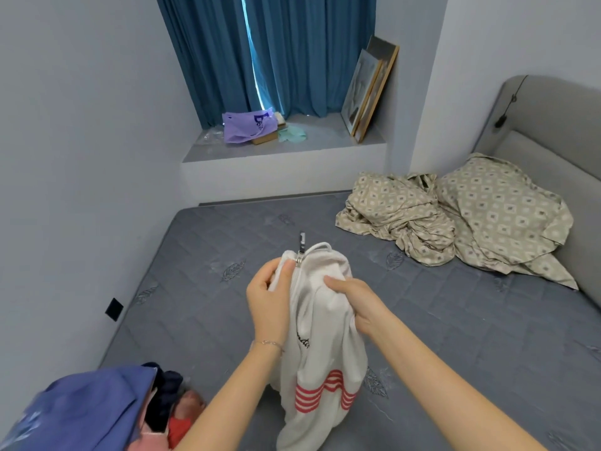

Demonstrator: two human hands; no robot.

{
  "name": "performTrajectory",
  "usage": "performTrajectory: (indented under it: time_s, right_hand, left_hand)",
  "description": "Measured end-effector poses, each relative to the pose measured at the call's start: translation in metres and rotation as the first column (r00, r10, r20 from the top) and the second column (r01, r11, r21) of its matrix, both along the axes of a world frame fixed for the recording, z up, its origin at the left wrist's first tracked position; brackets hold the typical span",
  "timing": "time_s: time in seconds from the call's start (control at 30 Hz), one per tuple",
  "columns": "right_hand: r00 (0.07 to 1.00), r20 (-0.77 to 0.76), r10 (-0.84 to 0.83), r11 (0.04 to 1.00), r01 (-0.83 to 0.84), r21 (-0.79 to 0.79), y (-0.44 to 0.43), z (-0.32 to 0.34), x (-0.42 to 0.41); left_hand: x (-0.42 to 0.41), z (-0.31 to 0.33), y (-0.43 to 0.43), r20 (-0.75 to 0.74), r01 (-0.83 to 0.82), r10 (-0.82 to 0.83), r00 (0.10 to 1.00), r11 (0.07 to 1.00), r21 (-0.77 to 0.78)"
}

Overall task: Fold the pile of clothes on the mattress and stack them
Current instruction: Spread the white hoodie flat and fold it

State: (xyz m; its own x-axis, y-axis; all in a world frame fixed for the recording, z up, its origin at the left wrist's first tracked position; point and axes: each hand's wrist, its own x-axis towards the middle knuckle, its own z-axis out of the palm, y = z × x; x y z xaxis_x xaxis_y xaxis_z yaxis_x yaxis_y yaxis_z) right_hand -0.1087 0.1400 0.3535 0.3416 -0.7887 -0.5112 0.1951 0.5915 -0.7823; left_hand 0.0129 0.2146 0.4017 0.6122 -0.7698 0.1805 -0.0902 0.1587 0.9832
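Blue cloth tops the pile at the near left corner of the mattress, with dark and red pieces bunched under its right edge. A black socket sits low on the wall just left of the mattress. Beyond the mattress's far edge a grey sill carries a purple bag in front of a teal curtain.

Over the near middle of the mattress the hands are close together, both clamped on the top of a white jacket. The left hand, with a thin bracelet at its wrist, pinches the collar edge beside the zip, thumb and fingers curled round the cloth. A metal zip pull sticks up just above that hand. The jacket hangs down from the hands, bunched, showing black script at the chest and red stripes lower down; whether its hem rests on the mattress I cannot tell. The right hand grips a fold of the collar on the other side of the zip, fingers curled into the cloth.

Two frames lean on the wall at the right end of the sill, beyond the mattress. Crumpled patterned bedding lies on the far right part of the mattress, against a grey headboard along the mattress's right side.
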Motion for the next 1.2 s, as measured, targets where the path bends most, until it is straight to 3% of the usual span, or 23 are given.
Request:
performTrajectory:
  time_s: [0.1,0.2,0.3,0.4,0.47,0.5,0.6,0.73,0.83,0.9,1.03,1.2]
  right_hand:
    - [0.991,0.132,0.028,0.999,-0.031,0.023,0.009,0.014,0.007]
    - [0.979,0.206,0.005,0.999,-0.013,0.035,0.008,0.012,0.005]
    - [0.996,0.085,0.004,1.000,-0.004,0.002,0.005,0.010,-0.001]
    - [0.996,-0.065,-0.060,0.997,0.057,-0.054,0.002,0.007,-0.010]
    - [0.992,-0.066,-0.107,0.992,0.102,-0.071,0.001,0.005,-0.016]
    - [0.990,-0.064,-0.123,0.990,0.119,-0.070,0.001,0.004,-0.018]
    - [0.993,-0.018,-0.118,0.991,0.117,-0.059,0.000,0.007,-0.027]
    - [0.990,0.115,-0.076,0.996,0.080,-0.033,-0.004,0.007,-0.044]
    - [0.982,0.182,-0.046,0.998,0.053,-0.034,-0.006,0.009,-0.056]
    - [0.979,0.194,-0.059,0.997,0.065,-0.027,-0.007,0.009,-0.064]
    - [0.994,0.027,-0.101,0.993,0.103,-0.064,-0.011,0.009,-0.079]
    - [0.947,-0.277,-0.162,0.965,0.093,-0.245,-0.015,0.012,-0.100]
  left_hand:
    - [-0.010,-0.018,0.000,0.019,0.051,-0.051,0.999,0.998,0.044]
    - [-0.012,-0.027,-0.002,0.161,0.082,-0.093,0.983,0.994,0.075]
    - [-0.009,-0.035,-0.001,0.345,0.221,-0.264,0.901,0.962,0.160]
    - [-0.008,-0.041,0.001,0.407,0.356,-0.438,0.802,0.897,0.263]
    - [-0.008,-0.042,0.001,0.328,0.445,-0.505,0.798,0.862,0.243]
    - [-0.007,-0.043,0.000,0.249,0.446,-0.483,0.839,0.874,0.194]
    - [-0.001,-0.055,-0.010,0.079,0.324,-0.333,0.940,0.939,0.113]
    - [-0.002,-0.071,-0.022,0.052,0.400,-0.436,0.898,0.861,0.316]
    - [0.000,-0.071,-0.034,-0.031,0.463,-0.481,0.876,0.822,0.332]
    - [0.001,-0.071,-0.042,0.000,0.520,-0.561,0.828,0.767,0.376]
    - [0.004,-0.072,-0.050,0.136,0.523,-0.618,0.774,0.746,0.411]
    - [0.014,-0.055,-0.050,-0.015,0.402,-0.413,0.910,0.876,0.264]
